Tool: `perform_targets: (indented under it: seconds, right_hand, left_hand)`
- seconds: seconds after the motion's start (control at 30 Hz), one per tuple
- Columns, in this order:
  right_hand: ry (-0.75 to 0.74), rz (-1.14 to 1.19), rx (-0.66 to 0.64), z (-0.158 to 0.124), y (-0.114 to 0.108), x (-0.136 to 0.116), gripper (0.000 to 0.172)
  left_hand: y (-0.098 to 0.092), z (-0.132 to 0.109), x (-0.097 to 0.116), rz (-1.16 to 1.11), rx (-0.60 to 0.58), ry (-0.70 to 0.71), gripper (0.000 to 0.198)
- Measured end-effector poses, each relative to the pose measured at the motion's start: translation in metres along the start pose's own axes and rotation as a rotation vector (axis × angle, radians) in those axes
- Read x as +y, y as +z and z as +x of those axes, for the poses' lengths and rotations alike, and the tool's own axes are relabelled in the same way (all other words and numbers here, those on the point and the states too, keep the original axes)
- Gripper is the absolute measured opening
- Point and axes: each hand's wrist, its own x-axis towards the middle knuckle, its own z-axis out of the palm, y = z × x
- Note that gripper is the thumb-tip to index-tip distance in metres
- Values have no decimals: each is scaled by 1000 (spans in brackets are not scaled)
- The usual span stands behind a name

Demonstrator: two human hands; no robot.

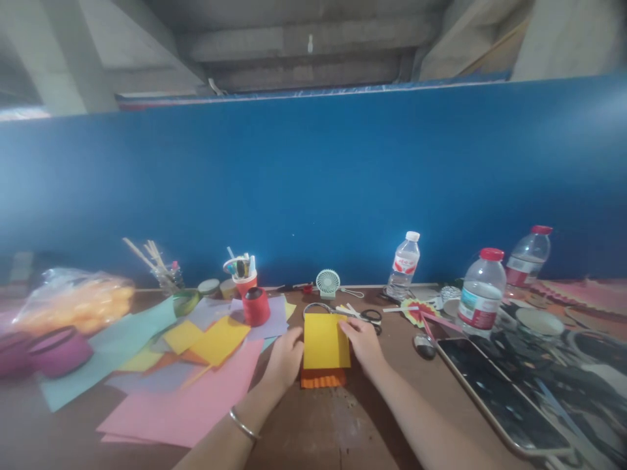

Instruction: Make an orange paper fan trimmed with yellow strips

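Jutting out below the yellow sheet [327, 343], on the side toward the person, pleated orange paper [323, 379] is showing only its ridged near edge; how far it is running underneath is staying hidden. The yellow sheet itself is sitting between both hands, looking smooth, bright and almost square, and showing no clear crease or mark. At its left edge the left hand [285, 356] is curling its fingers, though whether they are pinching or merely touching, I cannot tell. At its upper right edge the right hand [363, 341] is holding the paper with narrowed fingers. The step in hand seems to be setting the flat yellow over the pleated orange and squaring the two; the next move is probably calling for a light, even hold, so that no ridge is being crushed. To the sheet's left, loose yellow cards [223, 339] are lying in a spread of coloured paper. Beyond its upper right corner, black-handled scissors [371, 316] are resting; straight beyond it, a small pale fan [328, 282] is standing, and behind that a blue partition [323, 183] is stretching across.
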Motion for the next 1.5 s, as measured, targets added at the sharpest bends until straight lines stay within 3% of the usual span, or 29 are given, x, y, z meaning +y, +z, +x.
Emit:
perform_targets:
  seconds: [0.17, 0.33, 0.43, 0.63, 0.8, 0.93, 1.07, 1.3, 1.4, 1.5]
  right_hand:
    - [-14, 10, 92, 3, -5, 1, 32]
    - [-34, 17, 115, 1, -4, -2, 39]
    - [-30, -25, 128, 1, -4, -1, 33]
    - [-13, -111, 148, 1, -4, 3, 22]
    - [8, -115, 205, -2, 3, 6, 16]
    - [-3, -105, 223, -8, 13, 7, 14]
    - [-46, -135, 151, -8, 9, -1, 11]
    - [-123, -304, -239, -2, -15, -21, 29]
    - [-140, -411, -353, -6, -13, -17, 19]
    - [-167, -519, -360, -10, -9, -9, 8]
  left_hand:
    - [4, -8, 11, 192, -233, 101, 35]
    - [1, -12, 8, 352, -297, 86, 57]
    - [0, -9, -2, 417, -223, 29, 49]
    - [-3, -2, -9, 370, 55, -90, 51]
    - [3, -5, 9, 78, 63, -19, 31]
    - [15, -5, 7, -82, 103, -63, 31]
    - [11, 3, -6, -78, 110, -130, 21]
    - [-4, -1, 6, 37, -191, -71, 13]
    - [-2, -3, 12, 99, -220, -43, 18]
    - [1, -3, 11, 179, -186, -34, 29]
